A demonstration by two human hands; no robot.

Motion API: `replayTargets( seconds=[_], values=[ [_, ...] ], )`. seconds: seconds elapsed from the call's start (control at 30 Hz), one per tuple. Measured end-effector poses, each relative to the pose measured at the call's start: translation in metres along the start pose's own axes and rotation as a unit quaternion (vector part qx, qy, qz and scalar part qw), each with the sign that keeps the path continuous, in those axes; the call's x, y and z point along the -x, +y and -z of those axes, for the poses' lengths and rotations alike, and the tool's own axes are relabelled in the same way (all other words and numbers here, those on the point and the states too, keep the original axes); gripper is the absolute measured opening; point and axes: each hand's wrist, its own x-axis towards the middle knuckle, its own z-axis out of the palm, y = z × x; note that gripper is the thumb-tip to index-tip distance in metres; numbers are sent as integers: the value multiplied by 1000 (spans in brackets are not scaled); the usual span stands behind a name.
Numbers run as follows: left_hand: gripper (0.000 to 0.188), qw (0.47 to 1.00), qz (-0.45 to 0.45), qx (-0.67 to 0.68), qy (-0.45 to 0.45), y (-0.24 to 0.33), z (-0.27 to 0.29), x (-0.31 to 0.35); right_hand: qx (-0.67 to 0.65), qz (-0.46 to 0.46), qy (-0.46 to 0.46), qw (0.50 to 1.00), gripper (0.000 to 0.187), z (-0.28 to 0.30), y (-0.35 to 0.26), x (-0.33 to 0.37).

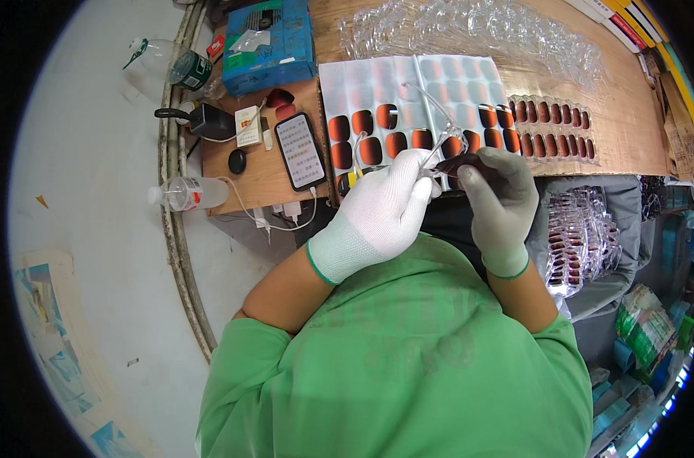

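A clear glasses frame (438,133) with a dark lens (463,162) sits pinched between both gloved grips: left hand (381,214) and right hand (500,200) closed on it. Just beyond lies a sheet of orange lenses (377,137) on the wooden surface (629,130).

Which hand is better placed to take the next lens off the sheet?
Probably left: the left hand only steadies the clear frame, nearest the lens sheet; the right hand pinches a dark lens.
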Motion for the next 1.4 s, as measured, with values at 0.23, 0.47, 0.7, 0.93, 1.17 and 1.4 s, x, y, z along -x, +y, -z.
replayTargets(
  seconds=[0.23, 0.47, 0.7, 0.93, 1.17, 1.4],
  values=[
    [26, 1000, -22, -11, -15, 4, 2, -3, -59, -73, -32, 995, 20, 1, -5, 1],
    [22, 991, -42, -41, -123, 25, 9, 2, -64, -192, -197, 959, 26, 41, -24, -9],
    [23, 983, 5, -81, -167, 20, -2, -5, 47, -229, -265, 935, 26, 64, -19, -22],
    [25, 995, 42, -40, -78, 22, 0, -14, 83, -155, -194, 965, 19, 47, -9, -32],
    [24, 987, -29, -148, -52, 14, -12, -6, 48, -204, -185, 960, 18, 54, 0, -26],
    [23, 987, -36, -146, -56, 6, 2, -5, 157, -136, -147, 967, 19, 31, -2, -15]
  ],
)
